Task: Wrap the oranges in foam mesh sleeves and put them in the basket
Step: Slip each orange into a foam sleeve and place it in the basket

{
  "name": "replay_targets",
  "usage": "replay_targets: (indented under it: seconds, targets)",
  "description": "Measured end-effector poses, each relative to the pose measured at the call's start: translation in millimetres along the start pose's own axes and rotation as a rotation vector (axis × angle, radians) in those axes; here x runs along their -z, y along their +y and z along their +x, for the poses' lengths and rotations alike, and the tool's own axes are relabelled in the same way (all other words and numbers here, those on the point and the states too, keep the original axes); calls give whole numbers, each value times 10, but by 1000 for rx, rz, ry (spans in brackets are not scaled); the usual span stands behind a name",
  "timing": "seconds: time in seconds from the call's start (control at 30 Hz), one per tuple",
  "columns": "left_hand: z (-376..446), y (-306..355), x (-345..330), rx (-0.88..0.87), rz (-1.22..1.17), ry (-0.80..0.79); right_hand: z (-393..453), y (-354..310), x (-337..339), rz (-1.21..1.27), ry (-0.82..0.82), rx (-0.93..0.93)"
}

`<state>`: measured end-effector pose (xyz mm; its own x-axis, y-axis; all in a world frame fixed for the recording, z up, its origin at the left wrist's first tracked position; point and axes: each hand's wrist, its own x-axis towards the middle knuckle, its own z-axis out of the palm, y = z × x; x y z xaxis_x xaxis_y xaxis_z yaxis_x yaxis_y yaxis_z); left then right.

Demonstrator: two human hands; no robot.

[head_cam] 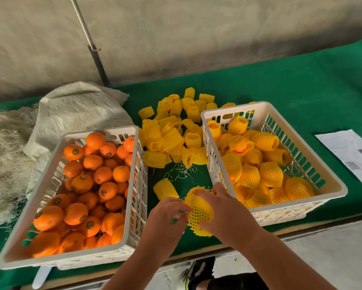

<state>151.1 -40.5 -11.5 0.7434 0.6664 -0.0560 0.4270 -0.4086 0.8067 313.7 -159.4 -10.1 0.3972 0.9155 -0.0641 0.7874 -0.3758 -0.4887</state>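
wrapping is the step in hand: both hands hold one yellow foam mesh sleeve (199,212) over the green surface (301,84), between the two baskets. left hand (169,212) pinches its left edge, right hand (220,208) curls over the top and right side, so each grip is grasping the sleeve. through the mesh holes only green shows, so whether an orange is inside i cannot tell. next move, as i judge it, calls for seating the fruit fully and lifting it right into the basket of wrapped oranges (330,185), already well filled. basket of bare oranges (132,206) sits to the left, still full. loose sleeves (167,130) lie heaped on the far side, one spare sleeve (165,188) just beside the hands. sack (77,109) and paper sheet (351,153) lie clear of the path.
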Motion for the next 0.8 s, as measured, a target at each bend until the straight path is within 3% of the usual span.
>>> replay_targets:
  seconds: [0.13, 0.23, 0.3, 0.43, 0.53, 0.63, 0.8]
  targets:
    - [-52, -191, 393, 21, 27, 152, 24, -24, 19, -51, -14, 17]
    - [-58, -556, 880, 73, 231, 298, 67, -51, 31, -71, -30, 26]
    - [-41, -845, 1177, 197, 349, 328, 104, -78, 35, -72, -42, 42]
    - [88, -1371, 1429, 479, 538, -40, 165, -135, 23, -65, -59, 80]
    - [208, -1529, 1370, 522, 585, -231, 190, -161, -10, -63, -78, 87]
    - [357, -1581, 1339, 545, 611, -310, 204, -153, -41, -69, -97, 88]
    - [507, -1659, 1250, 626, 660, -313, 214, -67, -23, -84, -122, 73]
